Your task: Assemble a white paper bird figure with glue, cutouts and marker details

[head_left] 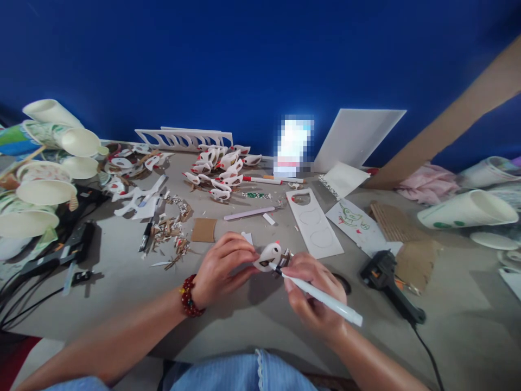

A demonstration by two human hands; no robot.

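Between the fingertips of my left hand [228,264] is a small white bird figure [268,254] with a red beak, a black eye and a dark wing patch. My right hand [315,290] grips a white marker [325,300], its dark tip at the bird's side, seemingly touching it. Brownish strips show just right of the bird, partly hidden by my right fingers. Beyond my hands, a cluster of similar white birds [228,165] sits toward the wall. A small brown cardboard square [203,230] lies left of the bird, near my left hand.
A black glue gun [391,288] with a cord lies at right. Paper cups [468,209] stand or lie at both sides. Cut scraps [169,236], a craft knife [250,213], a white board with oval outlines [315,222] and a lit, blurred screen [292,146] are behind.
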